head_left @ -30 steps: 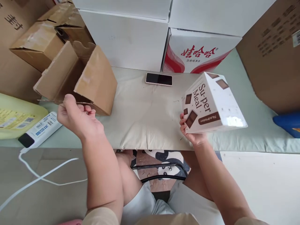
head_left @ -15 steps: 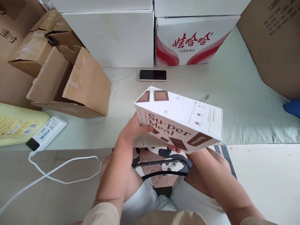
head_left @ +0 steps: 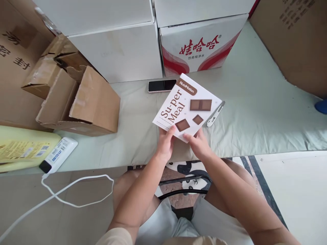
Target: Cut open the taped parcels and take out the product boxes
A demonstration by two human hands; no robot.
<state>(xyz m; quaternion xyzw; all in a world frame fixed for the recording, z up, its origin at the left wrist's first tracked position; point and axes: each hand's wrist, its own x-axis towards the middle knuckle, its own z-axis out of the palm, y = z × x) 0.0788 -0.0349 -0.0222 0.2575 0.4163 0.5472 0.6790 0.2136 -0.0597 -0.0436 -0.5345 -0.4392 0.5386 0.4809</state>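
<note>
Between my hands is a white and brown "Su-per Meal" box [head_left: 187, 107], its printed front turned up toward me and tilted. My left hand [head_left: 166, 143] grips its lower left corner, thumb on the front. At the lower right edge my right hand [head_left: 198, 143] holds it the same way, thumb on the front and the other fingers hidden behind. A small white and grey utility knife [head_left: 215, 115] lies on the covered surface just right of the box. Behind the box's upper left edge lies a dark phone [head_left: 160, 85].
Open brown carton [head_left: 98, 98] at left, with a yellow jug [head_left: 28, 146] and a white power strip [head_left: 60, 153] nearer the edge. White cartons [head_left: 130, 54] and a red-and-white water carton [head_left: 196, 51] stand along the back. A large brown carton [head_left: 298, 44] is at right.
The box has been turned so its printed front faces up, with the brand label now at the top. My right hand has come to the lower right edge. The view has shifted slightly.
</note>
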